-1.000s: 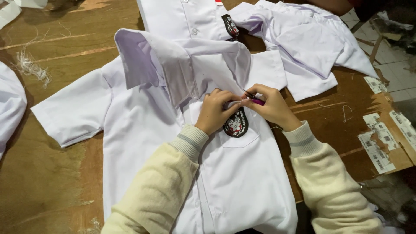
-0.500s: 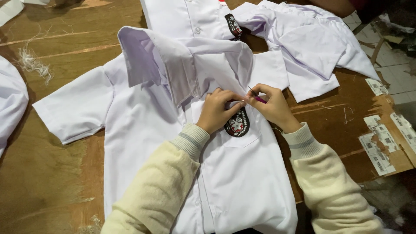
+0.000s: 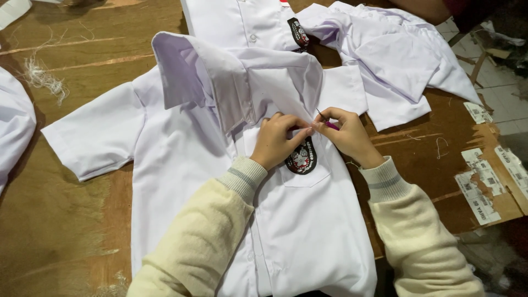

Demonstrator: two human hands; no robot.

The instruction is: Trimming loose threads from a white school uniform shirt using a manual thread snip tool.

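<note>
A white short-sleeved shirt [image 3: 181, 165] lies spread on the wooden table [image 3: 60, 242], collar away from me. A black shield-shaped badge [image 3: 302, 158] sits on its chest pocket. My left hand [image 3: 278, 140] pinches the fabric at the pocket's top edge just above the badge. My right hand [image 3: 344, 135] is closed on a small tool with a purple handle and thin metal tip [image 3: 325, 121], its point at the same spot. Both hands touch there. Cream sweater sleeves cover my forearms.
A second white shirt [image 3: 247, 22] with a similar badge lies beyond, with another crumpled white garment [image 3: 396, 60] to its right. White cloth [image 3: 14, 126] sits at the left edge, loose threads [image 3: 38, 77] near it. Paper labels [image 3: 484, 187] lie by the table's right edge.
My hands have stayed at the pocket's top edge with only slight finger shifts; the view has drifted a little.
</note>
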